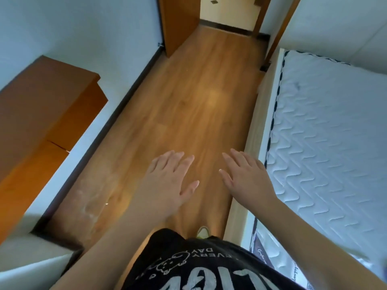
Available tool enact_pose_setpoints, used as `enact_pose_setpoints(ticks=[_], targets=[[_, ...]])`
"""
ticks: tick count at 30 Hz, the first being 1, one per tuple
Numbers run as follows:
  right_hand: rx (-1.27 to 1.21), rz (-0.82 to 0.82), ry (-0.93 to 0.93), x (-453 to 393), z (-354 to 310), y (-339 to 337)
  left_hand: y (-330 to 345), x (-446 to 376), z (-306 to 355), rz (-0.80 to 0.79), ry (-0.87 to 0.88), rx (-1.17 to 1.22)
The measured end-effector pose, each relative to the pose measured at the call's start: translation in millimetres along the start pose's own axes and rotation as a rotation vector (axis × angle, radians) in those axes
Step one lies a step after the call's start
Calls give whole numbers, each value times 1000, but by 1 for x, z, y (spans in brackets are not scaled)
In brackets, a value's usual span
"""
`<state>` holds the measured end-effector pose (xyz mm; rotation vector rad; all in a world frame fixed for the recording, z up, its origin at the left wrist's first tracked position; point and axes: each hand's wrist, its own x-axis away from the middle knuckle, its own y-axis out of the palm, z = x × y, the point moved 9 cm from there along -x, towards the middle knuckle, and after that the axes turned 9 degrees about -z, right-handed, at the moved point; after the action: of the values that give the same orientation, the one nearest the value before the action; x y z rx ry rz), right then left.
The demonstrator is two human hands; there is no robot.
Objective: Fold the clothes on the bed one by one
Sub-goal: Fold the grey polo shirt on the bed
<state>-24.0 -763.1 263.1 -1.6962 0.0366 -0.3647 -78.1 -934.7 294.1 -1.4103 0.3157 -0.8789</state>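
Note:
My left hand (169, 181) and my right hand (247, 174) are stretched out in front of me over the wooden floor, palms down, fingers straight and spread, holding nothing. The bed (326, 130) with a bare white quilted mattress lies to my right; my right hand hovers just beside its near edge. No clothes show on the visible part of the mattress. I wear a black printed T-shirt (201, 266).
A wooden floor (188, 101) runs ahead to an open doorway (228, 15) with a wooden door (178, 24) on the left. A brown wooden cabinet (41, 114) stands along the left wall. One shoe (203, 232) shows below my hands.

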Motion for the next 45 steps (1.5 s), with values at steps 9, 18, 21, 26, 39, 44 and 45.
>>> enact_pose_setpoints(ticks=[9, 18, 21, 26, 39, 44, 45], targets=[[-35, -6, 12, -139, -23, -24, -48, -124, -71, 42, 51, -77], [-52, -16, 124, -258, -19, -67, -118, -252, -134, 41, 171, -177], [-87, -22, 175, -285, 4, -73, -135, -300, -125, 16, 253, -209], [-150, 83, 271, -338, 64, -93, -158, -394, -99, 8, 353, -218], [-93, 171, 235, -517, 210, -178, -254, -607, -52, 87, 338, -216], [-89, 199, 225, -604, 239, -218, -305, -681, -61, 148, 310, -222], [-82, 203, 225, -624, 243, -225, -316, -699, -67, 169, 307, -227]])
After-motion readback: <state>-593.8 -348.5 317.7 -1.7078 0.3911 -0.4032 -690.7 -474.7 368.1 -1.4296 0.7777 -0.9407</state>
